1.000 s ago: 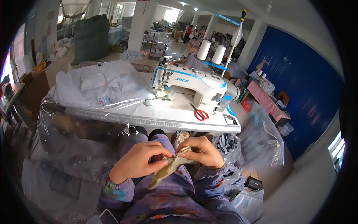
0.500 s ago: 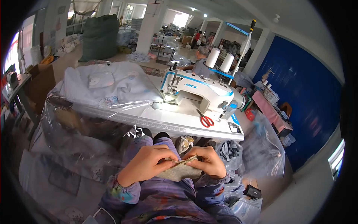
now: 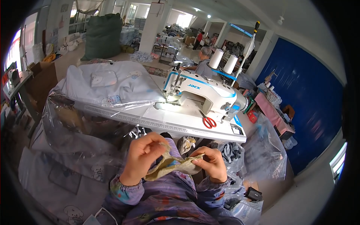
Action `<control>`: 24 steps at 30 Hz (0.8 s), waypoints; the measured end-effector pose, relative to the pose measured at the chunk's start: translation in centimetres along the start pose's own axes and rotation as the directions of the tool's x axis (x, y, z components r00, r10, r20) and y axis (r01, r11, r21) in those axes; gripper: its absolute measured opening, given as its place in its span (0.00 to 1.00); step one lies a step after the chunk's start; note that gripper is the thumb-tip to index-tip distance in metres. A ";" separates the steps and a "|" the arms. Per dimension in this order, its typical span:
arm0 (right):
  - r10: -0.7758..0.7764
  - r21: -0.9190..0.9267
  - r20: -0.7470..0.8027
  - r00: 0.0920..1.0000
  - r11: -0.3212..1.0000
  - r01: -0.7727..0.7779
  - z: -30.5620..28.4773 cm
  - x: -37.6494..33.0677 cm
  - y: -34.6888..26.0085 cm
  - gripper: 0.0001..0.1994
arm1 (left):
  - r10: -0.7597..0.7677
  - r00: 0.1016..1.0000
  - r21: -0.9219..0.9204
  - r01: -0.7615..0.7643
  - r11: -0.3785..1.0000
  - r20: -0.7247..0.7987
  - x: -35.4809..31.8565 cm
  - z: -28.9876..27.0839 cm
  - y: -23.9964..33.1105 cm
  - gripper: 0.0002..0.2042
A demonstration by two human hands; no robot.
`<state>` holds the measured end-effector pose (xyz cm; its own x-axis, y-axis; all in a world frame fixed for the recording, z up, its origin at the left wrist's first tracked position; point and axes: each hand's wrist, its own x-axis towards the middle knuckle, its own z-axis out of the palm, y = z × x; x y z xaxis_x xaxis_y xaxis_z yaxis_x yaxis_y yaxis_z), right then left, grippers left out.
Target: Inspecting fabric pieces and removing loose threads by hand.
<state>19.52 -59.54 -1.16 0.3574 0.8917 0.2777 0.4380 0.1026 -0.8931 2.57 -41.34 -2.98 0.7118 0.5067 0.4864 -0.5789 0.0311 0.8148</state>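
Over my lap, both hands hold a small olive-tan piece of cloth (image 3: 161, 173). My left hand (image 3: 139, 159) pinches its left upper edge between thumb and fingers. With thumb on top, my right hand (image 3: 212, 164) grips the right end. Between the hands the cloth gapes along its upper side, and a bit of blue shows there; whether it is a pouch or a folded piece I cannot tell. Beyond my hands stands a white and blue sewing machine (image 3: 200, 90) with its lamp lit. Red-handled scissors (image 3: 209, 122) lie on the table by its base.
Pale printed fabric (image 3: 123, 80) covers the left of the white sewing table (image 3: 170, 122), and clear plastic sheeting (image 3: 93, 138) hangs off its front. Two thread cones (image 3: 216, 59) stand behind the machine. Bagged grey cloth (image 3: 230, 153) sits at my right. Another person (image 3: 204, 62) is beyond the machine.
My left hand has lifted and drawn to the left, pulling the cloth's edge apart from the rest. The cloth was folded flat between both hands; now it gapes. My right hand keeps its grip.
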 end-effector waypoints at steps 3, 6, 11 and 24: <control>-0.044 -0.034 -0.038 0.998 0.999 0.043 0.1 -0.1 0.2 0.08 | 0.047 0.987 -0.191 -0.077 0.979 -0.155 0.0 -0.5 -1.1 0.05; 0.026 0.132 -0.110 0.994 0.991 -0.012 0.5 -0.3 0.3 0.09 | 0.085 0.959 -0.348 -0.179 0.920 -0.271 0.1 -0.3 -1.3 0.07; 0.058 0.117 -0.159 0.986 0.992 -0.039 0.4 -0.6 0.5 0.09 | 0.089 0.942 -0.499 -0.249 0.830 -0.323 0.2 0.3 0.1 0.05; -0.014 -0.186 -0.246 0.969 0.982 -0.033 0.1 0.0 2.0 0.07 | 0.139 0.988 -0.785 -0.035 0.619 0.065 -2.0 2.1 3.6 0.10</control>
<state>20.29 -59.25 -2.94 0.5435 0.7541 0.3688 0.5714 -0.0105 -0.8206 -0.06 -44.03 -0.38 0.6488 0.4491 0.6143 -0.6955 0.6775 0.2393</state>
